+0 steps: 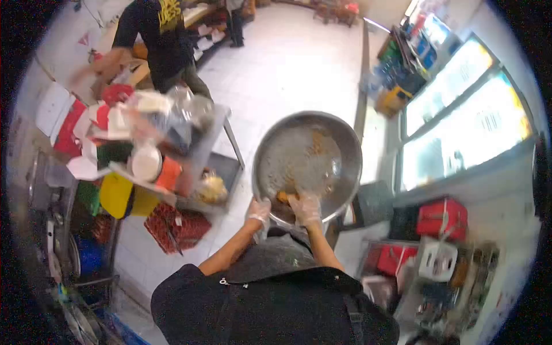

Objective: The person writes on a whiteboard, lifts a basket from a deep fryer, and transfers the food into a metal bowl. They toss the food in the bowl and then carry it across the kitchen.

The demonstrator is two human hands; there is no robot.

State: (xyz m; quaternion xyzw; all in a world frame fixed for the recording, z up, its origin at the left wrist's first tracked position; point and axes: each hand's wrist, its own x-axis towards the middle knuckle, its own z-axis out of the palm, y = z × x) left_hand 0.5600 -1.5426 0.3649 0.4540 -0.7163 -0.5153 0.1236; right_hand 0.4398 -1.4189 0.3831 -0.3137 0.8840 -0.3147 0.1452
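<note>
A large round metal bowl with brownish-orange residue on its inner surface is held out in front of my body. My left hand, in a clear plastic glove, grips the bowl's near rim at the left. Inside the bowl near the same rim is my right hand, also gloved, with its fingers closed beside a small orange piece. Whether those fingers grip the piece or the rim is hard to make out.
To the left stands a cluttered table with boxes and containers. Another person in a black shirt is behind it. Lit glass-door fridges line the right wall, with red containers below.
</note>
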